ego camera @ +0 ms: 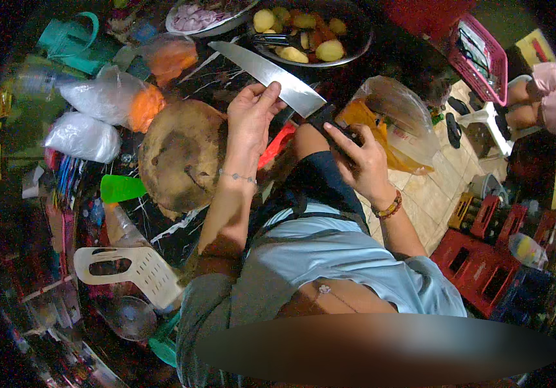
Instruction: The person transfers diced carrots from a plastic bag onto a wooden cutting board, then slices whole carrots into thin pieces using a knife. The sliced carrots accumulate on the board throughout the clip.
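A large kitchen knife [278,80] with a broad steel blade and black handle is held out before me, its tip up and to the left. My left hand [256,114] pinches the blade's lower edge between thumb and fingers. The handle lies in my right hand [363,157], the index finger stretched along it. Just left of my left forearm sits a round wooden chopping block [181,150], its top bare. Beyond the blade stands a metal basin [314,64] of peeled potatoes [330,50], with a dark-handled utensil among them. The bowl [210,33] beside it holds sliced onions or shallots.
Plastic bags [81,138], a green cup [122,188] and a teal pitcher [72,46] crowd the left. A clear bag with orange contents [399,128] is right of my knee. Farther right are a pink basket [481,58], a seated person's legs [523,104] and red crates [472,271].
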A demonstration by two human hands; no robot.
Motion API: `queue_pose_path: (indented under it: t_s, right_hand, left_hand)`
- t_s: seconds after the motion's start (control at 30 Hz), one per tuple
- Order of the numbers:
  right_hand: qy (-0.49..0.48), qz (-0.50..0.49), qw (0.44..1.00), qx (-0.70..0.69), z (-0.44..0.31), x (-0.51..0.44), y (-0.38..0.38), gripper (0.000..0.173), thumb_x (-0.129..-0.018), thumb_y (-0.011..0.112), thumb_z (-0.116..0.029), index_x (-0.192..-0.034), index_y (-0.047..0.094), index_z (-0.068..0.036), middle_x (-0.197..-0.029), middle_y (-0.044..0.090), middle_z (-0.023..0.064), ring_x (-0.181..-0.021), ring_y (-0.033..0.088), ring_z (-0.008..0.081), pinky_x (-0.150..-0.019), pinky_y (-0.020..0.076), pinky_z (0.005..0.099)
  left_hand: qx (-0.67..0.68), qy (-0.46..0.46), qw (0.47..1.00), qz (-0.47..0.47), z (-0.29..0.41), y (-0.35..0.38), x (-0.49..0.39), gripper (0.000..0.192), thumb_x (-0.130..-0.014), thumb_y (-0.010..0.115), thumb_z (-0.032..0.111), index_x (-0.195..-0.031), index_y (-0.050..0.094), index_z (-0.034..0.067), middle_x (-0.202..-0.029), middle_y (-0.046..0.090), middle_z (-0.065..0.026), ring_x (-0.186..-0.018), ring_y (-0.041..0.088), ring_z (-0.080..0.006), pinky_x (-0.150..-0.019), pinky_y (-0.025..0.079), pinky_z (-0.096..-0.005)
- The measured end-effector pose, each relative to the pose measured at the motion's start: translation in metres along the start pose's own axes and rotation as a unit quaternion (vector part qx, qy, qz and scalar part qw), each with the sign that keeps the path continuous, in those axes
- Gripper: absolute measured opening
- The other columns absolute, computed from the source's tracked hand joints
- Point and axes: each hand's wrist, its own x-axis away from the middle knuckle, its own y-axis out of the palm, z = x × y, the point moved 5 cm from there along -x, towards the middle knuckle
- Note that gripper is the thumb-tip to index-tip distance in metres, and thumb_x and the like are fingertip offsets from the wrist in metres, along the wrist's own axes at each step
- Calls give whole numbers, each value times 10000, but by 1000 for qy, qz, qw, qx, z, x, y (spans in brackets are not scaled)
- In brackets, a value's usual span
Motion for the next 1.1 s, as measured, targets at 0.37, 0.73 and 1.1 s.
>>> queue_pose_path:
  t_s: [0.37,0.73,1.1]
  right_hand:
    - [-26,-80,996,-9,35,45,-11,585,-804,726,-148,-1365,626,-281,-1129,591,166,-886,618,341,-760,536,418]
    - [150,57,984,79,76,143,-88,545,-769,737,13,-1280,683,-169,-1052,613,147,-882,639,291,-764,537,356]
    - [228,243,936,117,98,170,-121,558,-797,755,12,-1333,620,-57,-1094,610,173,-993,607,316,-879,514,391]
  left_hand:
    - [-30,-39,997,-67,0,-19,-10,424,-962,698,173,-1306,542,-18,-1190,636,-83,-1099,591,-179,-988,479,-340]
    - [-60,58,996,13,13,33,-42,296,-922,698,17,-1184,605,-84,-1076,687,-115,-1016,671,-203,-873,566,-295]
    - [-668,409,502,-366,-181,242,-29,306,-841,622,99,-1135,699,64,-1350,583,-176,-1216,573,-385,-921,520,-478]
